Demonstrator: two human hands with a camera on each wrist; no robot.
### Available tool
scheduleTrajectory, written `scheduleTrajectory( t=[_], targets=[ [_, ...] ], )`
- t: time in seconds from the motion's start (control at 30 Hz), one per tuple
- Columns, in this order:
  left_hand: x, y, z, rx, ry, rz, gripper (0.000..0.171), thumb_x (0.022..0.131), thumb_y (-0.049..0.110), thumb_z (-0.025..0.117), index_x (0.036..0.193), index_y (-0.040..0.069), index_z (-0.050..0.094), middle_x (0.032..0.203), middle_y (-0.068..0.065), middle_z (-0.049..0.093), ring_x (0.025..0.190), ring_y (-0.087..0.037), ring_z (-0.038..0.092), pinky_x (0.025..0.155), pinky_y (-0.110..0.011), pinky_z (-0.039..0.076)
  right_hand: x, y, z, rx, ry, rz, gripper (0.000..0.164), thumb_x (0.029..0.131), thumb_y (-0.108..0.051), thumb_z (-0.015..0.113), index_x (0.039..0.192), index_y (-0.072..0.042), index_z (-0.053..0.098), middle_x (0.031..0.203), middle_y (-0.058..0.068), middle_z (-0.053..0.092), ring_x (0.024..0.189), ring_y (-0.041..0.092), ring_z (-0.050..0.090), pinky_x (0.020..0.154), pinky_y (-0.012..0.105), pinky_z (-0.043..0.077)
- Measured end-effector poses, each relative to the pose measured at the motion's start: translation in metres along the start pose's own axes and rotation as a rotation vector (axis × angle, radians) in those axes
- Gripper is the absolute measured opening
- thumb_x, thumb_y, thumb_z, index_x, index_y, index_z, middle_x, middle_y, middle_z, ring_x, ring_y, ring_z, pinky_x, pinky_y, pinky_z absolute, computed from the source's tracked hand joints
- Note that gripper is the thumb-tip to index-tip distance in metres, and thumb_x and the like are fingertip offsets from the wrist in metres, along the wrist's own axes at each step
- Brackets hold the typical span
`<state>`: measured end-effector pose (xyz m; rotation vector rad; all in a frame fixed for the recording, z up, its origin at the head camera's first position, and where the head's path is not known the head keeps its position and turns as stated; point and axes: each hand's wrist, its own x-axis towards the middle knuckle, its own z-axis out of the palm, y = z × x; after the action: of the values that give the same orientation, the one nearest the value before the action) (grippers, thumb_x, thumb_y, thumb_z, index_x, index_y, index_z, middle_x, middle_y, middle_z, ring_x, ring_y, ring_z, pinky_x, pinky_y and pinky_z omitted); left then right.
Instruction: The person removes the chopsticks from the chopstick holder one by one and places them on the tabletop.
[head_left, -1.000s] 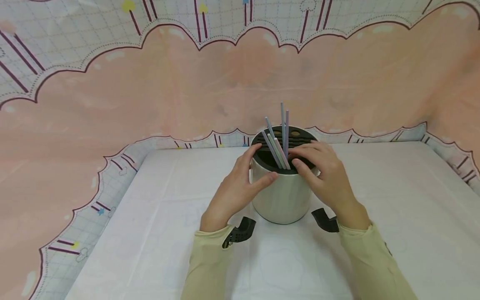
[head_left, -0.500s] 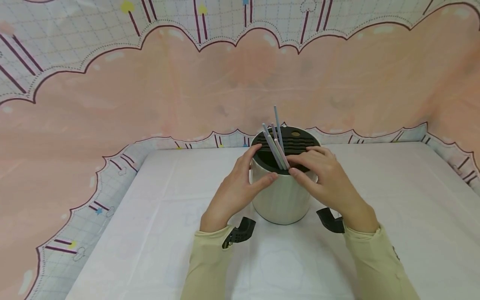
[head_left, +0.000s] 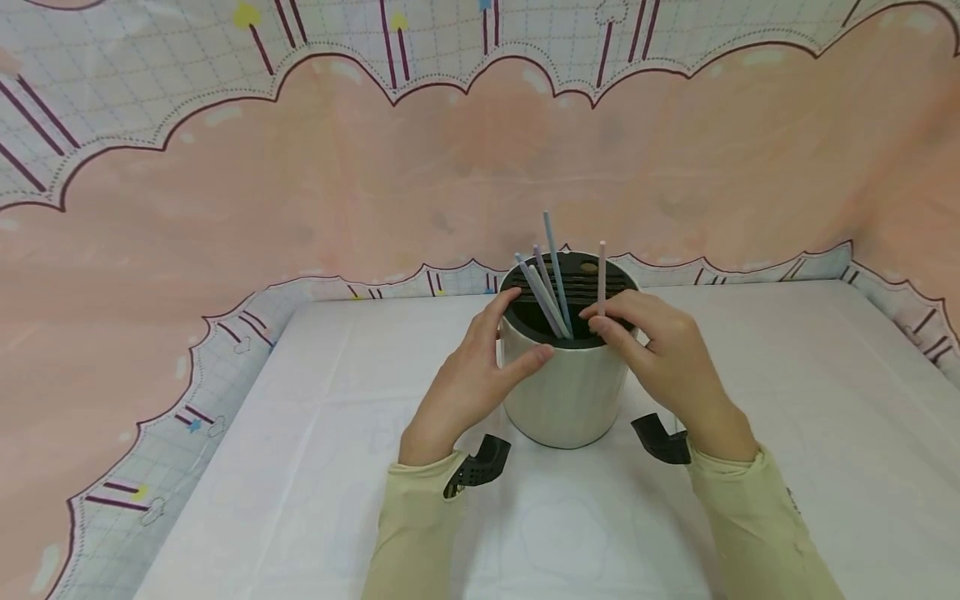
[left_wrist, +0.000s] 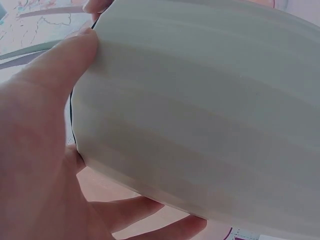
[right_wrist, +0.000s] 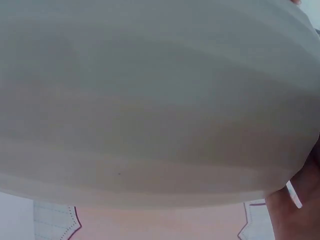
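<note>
In the head view a pale, round holder [head_left: 562,392] with a black slotted top [head_left: 581,283] stands upright on the table. Several thin pastel straws [head_left: 545,292] lean together in its front opening. My left hand [head_left: 476,375] grips the holder's left side, thumb at the front rim; the left wrist view shows its fingers [left_wrist: 120,212] spread against the pale wall. Between thumb and index finger, my right hand [head_left: 663,350] pinches an upright pink straw [head_left: 602,271] at the right of the opening. Its lower end is hidden. The holder's wall [right_wrist: 150,110] fills most of the right wrist view.
A white cloth covers the table [head_left: 337,467]. Behind it hangs a peach backdrop [head_left: 450,183] with a scalloped, grid-patterned border. A black wrist mount [head_left: 480,462] sits at the left cuff and another mount [head_left: 662,439] at the right.
My right hand has taken hold of the pink straw and moved it right, away from the others. The other straws have shifted left. My left hand stays on the holder.
</note>
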<state>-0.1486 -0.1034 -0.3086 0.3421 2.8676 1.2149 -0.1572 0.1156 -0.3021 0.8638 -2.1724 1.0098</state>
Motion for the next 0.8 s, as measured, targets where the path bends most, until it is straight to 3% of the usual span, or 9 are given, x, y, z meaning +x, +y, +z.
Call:
scheduleTrajectory(
  t=[0.1,0.33,0.6,0.8],
  targets=[
    [0.000,0.000,0.001,0.002,0.001,0.000,0.072,0.069,0.077,0.043,0.129,0.060,0.009,0.138,0.015,0.024,0.114,-0.009,0.041,0.080,-0.045,0.042,0.000,-0.001,-0.002,0.029,0.065,0.048,0.012,0.082,0.000,0.061,0.088,-0.008,0.066,0.088,-0.002,0.063,0.077,0.005,0.053,0.070,0.017,0.039],
    [0.001,0.001,0.002,0.003,0.001,0.003,0.072,0.068,0.078,0.043,0.129,0.060,0.009,0.138,0.016,0.024,0.114,-0.008,0.041,0.080,-0.045,0.042,0.001,-0.008,-0.005,0.083,0.179,0.178,0.012,0.089,-0.004,0.052,0.093,-0.002,0.064,0.087,0.003,0.062,0.088,0.007,0.054,0.080,0.018,0.039],
    [-0.001,0.000,0.002,0.005,0.001,0.007,0.072,0.069,0.077,0.043,0.129,0.060,0.009,0.138,0.016,0.023,0.114,-0.009,0.041,0.080,-0.044,0.042,0.004,-0.026,-0.012,0.250,0.193,0.188,0.018,0.093,-0.003,0.043,0.102,0.006,0.056,0.079,0.012,0.062,0.082,0.014,0.058,0.083,0.024,0.040],
    [-0.002,0.000,0.002,0.007,0.010,0.005,0.070,0.069,0.077,0.043,0.127,0.061,0.008,0.138,0.016,0.023,0.114,-0.010,0.041,0.081,-0.045,0.041,0.000,-0.013,-0.010,0.236,0.134,0.167,0.026,0.092,-0.002,0.045,0.115,-0.006,0.056,0.081,0.003,0.062,0.084,0.012,0.058,0.081,0.023,0.041]
  ],
)
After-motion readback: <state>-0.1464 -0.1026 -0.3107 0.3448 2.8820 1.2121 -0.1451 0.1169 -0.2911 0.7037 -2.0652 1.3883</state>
